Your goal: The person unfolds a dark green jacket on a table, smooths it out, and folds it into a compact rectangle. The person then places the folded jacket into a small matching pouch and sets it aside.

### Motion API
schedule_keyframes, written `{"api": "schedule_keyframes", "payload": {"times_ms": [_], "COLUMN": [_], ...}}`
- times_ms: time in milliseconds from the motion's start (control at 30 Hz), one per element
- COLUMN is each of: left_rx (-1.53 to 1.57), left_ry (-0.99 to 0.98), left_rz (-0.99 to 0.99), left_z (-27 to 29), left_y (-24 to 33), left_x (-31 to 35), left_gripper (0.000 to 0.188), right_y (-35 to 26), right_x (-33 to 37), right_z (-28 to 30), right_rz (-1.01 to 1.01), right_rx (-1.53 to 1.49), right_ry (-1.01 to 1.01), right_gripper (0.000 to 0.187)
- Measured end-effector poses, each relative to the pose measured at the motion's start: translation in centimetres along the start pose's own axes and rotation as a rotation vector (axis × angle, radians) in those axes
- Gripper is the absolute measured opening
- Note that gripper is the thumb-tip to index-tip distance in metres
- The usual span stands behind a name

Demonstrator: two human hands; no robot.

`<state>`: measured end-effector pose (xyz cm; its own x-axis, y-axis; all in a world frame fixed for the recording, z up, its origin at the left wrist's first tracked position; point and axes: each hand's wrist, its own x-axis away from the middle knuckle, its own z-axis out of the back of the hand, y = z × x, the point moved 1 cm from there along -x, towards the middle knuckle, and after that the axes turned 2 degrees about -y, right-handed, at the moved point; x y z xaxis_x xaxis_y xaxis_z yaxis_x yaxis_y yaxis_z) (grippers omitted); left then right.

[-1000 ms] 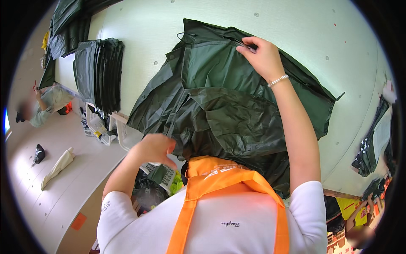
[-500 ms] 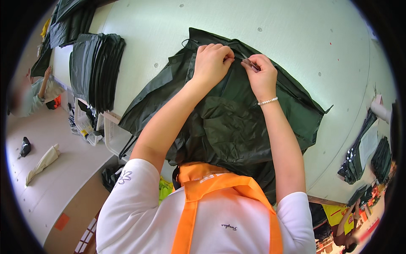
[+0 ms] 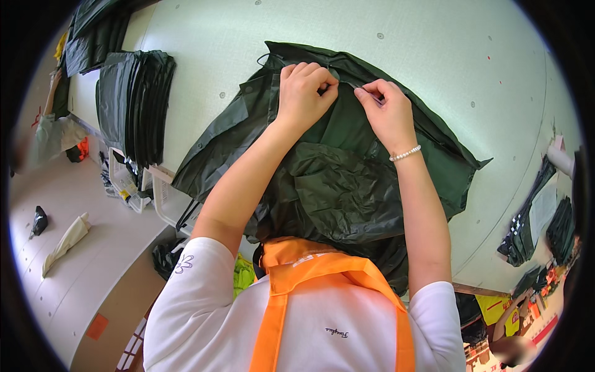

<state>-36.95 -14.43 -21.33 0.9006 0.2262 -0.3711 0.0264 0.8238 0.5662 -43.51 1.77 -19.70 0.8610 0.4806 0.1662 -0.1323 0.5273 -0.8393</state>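
A dark green raincoat (image 3: 347, 195) with a shiny, crumpled surface lies spread before me, its near side hanging over the table edge. Snap buttons and a thin cord loop show on its left side. With fingertips pressed together, my left hand (image 3: 305, 93) pinches the coat near its far edge. Just to the right, my right hand (image 3: 392, 118) is closed around small metal thread snips (image 3: 377, 100), mostly hidden by the fingers. Their pointed tip is directed at the fabric beside my left fingertips. Whether a thread lies between the hands is too small to tell.
A stack of folded dark green garments (image 3: 133, 105) stands on the pale table (image 3: 434, 56) at the left. Below it is a white plastic basket (image 3: 162, 201). Dark folded pieces (image 3: 527, 217) lie at the right edge. Other people are partly visible at far left and lower right.
My right hand has shifted slightly right and down, and the snips show less. The left hand has moved a little left, still pinching the coat.
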Motion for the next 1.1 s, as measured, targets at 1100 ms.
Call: {"api": "schedule_keyframes", "payload": {"times_ms": [1100], "left_rx": [-0.016], "left_ry": [0.062], "left_rz": [0.319], "left_z": [7.2], "left_y": [-2.2], "left_x": [3.7], "left_gripper": [0.017], "right_y": [4.4], "right_x": [7.9], "right_z": [9.3], "right_rz": [-0.092], "right_rx": [0.104], "right_ry": [0.53], "right_gripper": [0.02]}}
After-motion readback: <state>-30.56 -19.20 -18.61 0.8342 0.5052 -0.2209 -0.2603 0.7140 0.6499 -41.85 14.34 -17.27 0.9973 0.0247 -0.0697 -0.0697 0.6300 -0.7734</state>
